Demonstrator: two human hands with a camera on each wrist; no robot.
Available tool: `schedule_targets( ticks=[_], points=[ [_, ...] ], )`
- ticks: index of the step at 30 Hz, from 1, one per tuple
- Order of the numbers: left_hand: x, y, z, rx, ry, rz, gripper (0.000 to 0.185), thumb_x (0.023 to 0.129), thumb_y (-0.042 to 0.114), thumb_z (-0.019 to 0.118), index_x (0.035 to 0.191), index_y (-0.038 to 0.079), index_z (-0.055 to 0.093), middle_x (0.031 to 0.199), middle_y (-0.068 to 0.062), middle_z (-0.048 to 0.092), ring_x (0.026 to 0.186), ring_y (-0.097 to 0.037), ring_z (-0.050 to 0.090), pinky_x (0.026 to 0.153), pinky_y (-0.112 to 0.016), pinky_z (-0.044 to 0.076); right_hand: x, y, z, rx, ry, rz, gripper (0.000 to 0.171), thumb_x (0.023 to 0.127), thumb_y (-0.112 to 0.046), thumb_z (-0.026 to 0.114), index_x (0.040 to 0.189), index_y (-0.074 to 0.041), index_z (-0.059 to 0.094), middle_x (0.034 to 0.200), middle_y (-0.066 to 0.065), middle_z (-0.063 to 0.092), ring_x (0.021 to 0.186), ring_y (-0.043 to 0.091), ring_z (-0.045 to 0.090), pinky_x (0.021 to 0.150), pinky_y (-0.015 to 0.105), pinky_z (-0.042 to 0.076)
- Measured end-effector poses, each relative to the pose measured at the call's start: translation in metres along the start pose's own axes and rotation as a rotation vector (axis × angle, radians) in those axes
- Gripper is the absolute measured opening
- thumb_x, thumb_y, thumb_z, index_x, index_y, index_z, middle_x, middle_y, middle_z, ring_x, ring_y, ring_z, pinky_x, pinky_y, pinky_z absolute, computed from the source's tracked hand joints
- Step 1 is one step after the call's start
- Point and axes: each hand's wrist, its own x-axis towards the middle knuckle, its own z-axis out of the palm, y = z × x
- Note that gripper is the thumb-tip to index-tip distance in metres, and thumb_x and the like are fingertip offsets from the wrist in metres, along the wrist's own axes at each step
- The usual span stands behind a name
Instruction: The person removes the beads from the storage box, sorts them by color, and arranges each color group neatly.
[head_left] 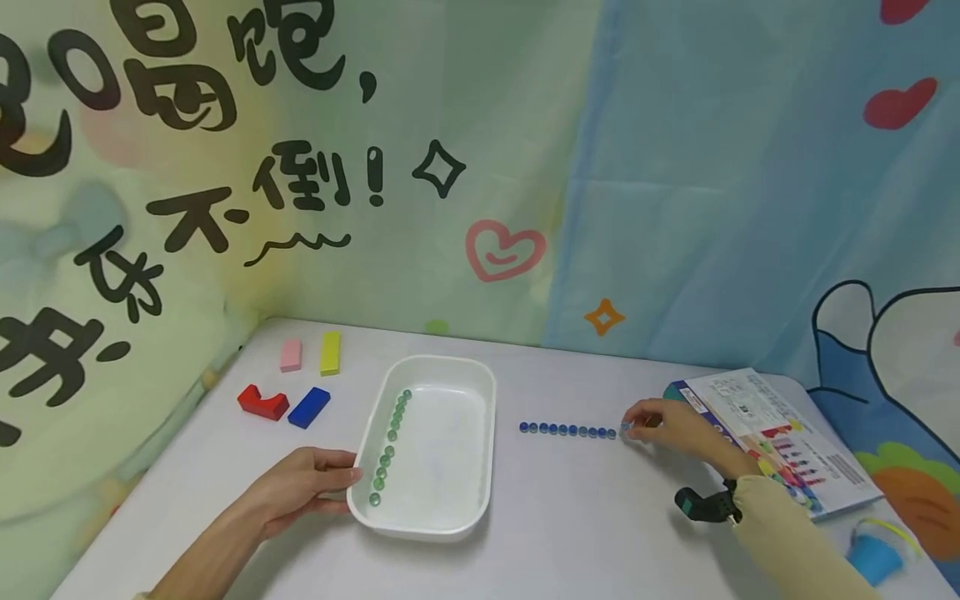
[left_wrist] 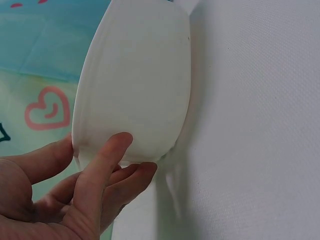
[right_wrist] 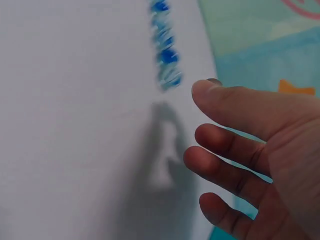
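My left hand point(head_left: 303, 492) holds the left rim of a white plastic tray point(head_left: 486, 467). In the left wrist view, fingers touch the outer wall of the tray point(left_wrist: 135, 85). Inside lies a slanting line of green glass marbles point(head_left: 392, 435). To the right, a straight row of blue glass marbles point(head_left: 567, 430) sits on the table. My right hand point(head_left: 678, 429) is at the row's right end, pinching a pale bluish marble point(head_left: 625, 428) at its fingertips. In the right wrist view, the row point(right_wrist: 167, 55) is blurred beside the right hand point(right_wrist: 240, 155), and the pinched marble is largely hidden.
Red point(head_left: 262, 403), blue point(head_left: 309, 407), pink point(head_left: 291, 356) and yellow point(head_left: 330, 353) blocks lie left of the tray. A printed box point(head_left: 780, 442) lies under the right forearm. A small blue bucket point(head_left: 873, 558) stands at front right. A printed curtain point(head_left: 450, 100) hangs behind the table.
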Motion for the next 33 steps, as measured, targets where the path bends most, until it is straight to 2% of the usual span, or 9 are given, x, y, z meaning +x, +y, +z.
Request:
schedule_targets(
  ticks=[7,14,23,33],
  points=[
    [-0.001,0.001,0.001,-0.003,-0.002,-0.007,0.063,0.090,0.020,0.069,0.136,-0.015,0.043,0.120,-0.019,0.066,0.097,-0.020,0.069,0.085,-0.035,0.060,-0.004,0.014,0.021,-0.034,0.060,0.024,0.020,0.087,-0.022,0.072,0.103,-0.011,0.070,0.090,-0.003,0.062,0.081,0.010,0.050,0.070,0.020,0.048],
    [-0.003,0.002,0.000,0.027,0.055,-0.051,0.065,0.089,0.021,0.070,0.138,-0.013,0.043,0.121,-0.018,0.065,0.096,-0.020,0.069,0.084,-0.035,0.060,-0.001,0.004,0.020,-0.031,0.051,0.006,0.019,0.088,-0.019,0.071,0.104,-0.009,0.069,0.087,-0.002,0.057,0.079,0.012,0.047,0.065,0.020,0.043],
    [-0.001,-0.001,0.001,0.027,0.067,-0.066,0.064,0.089,0.021,0.070,0.138,-0.012,0.044,0.123,-0.019,0.065,0.096,-0.021,0.069,0.084,-0.035,0.060,0.000,0.008,0.022,-0.025,0.043,0.023,0.019,0.087,-0.018,0.072,0.103,-0.009,0.069,0.087,-0.001,0.057,0.080,0.012,0.047,0.065,0.020,0.043],
    [0.001,0.002,0.000,0.018,0.057,-0.042,0.062,0.090,0.020,0.069,0.137,-0.013,0.044,0.123,-0.020,0.064,0.097,-0.020,0.069,0.085,-0.035,0.060,0.003,0.008,0.020,-0.016,0.025,0.033,0.019,0.087,-0.018,0.071,0.104,-0.009,0.068,0.088,-0.001,0.057,0.081,0.014,0.048,0.066,0.020,0.043]
  ],
)
